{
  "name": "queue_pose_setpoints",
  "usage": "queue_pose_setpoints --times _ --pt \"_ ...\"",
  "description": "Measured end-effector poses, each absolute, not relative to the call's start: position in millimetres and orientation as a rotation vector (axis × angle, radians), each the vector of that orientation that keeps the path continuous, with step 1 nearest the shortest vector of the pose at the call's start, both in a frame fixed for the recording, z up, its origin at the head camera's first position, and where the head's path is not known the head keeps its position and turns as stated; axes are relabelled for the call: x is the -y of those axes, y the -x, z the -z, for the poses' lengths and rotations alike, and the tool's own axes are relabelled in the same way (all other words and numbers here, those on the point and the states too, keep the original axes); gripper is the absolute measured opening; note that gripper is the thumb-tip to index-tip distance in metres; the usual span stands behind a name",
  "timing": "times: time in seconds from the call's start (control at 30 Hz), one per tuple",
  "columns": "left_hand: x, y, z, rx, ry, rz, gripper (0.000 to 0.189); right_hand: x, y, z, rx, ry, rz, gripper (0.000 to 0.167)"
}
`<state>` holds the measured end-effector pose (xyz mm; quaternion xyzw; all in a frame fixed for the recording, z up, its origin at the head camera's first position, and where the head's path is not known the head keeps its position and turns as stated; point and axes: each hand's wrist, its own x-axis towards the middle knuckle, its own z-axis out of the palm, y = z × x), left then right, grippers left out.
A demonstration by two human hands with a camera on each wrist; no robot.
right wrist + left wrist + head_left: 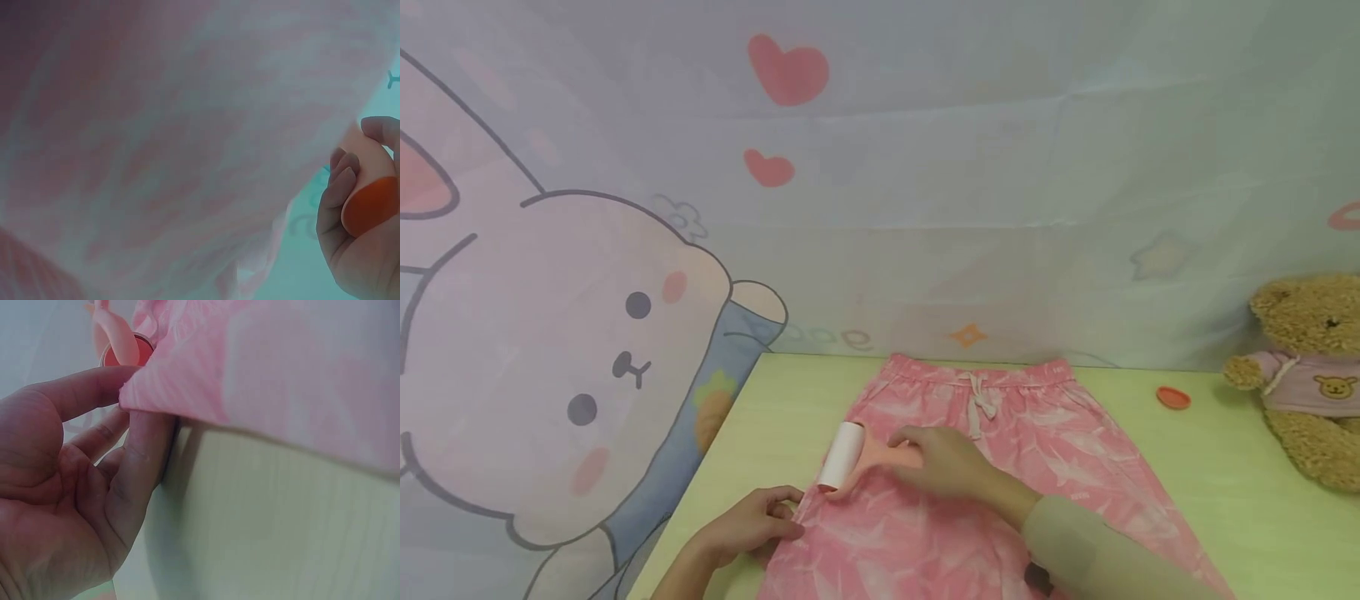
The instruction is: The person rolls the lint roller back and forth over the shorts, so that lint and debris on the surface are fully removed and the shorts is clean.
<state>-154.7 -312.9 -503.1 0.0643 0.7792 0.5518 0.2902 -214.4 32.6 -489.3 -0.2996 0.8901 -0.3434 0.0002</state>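
Pink patterned drawstring pants (917, 400) lie spread on the pale green table, waistband toward the wall. My right hand (951, 462) grips the handle of a peach lint roller (876, 454); its white sticky roll (842, 454) rests along the left edge of the pants. In the right wrist view, fingers curl round the handle, whose orange end (372, 206) shows. At the left side edge of the pants, just below the roll, my left hand (748, 525) pinches the fabric (169, 387) between thumb and finger.
A small red-orange oval piece (1173, 397) lies on the table (1195, 467) to the right of the pants. Further right sits a brown teddy bear (1315, 383) in a pink top. A cloth backdrop (962, 183) with a rabbit print hangs behind the table.
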Motion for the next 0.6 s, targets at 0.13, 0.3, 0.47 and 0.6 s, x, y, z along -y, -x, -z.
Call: queue_pose_setpoints --times 0.13,0.3,0.47,0.6 --pt "312.2 154.6 503.4 -2.074 -0.156 -1.469 0.032 -35.1 216.7 491.1 -2.757 0.910 1.099 0.026" --pt "311.3 155.2 504.1 -2.084 -0.130 -1.462 0.033 -45.0 218.5 493.7 -2.720 0.829 1.122 0.024" --pt "312.0 156.0 504.0 -2.083 -0.124 -1.464 0.033 -61.8 218.4 497.0 -2.732 0.801 1.134 0.019" --pt "313.0 156.2 504.8 -2.086 -0.124 -1.457 0.034 -77.8 216.9 496.9 -2.747 0.785 1.133 0.024"
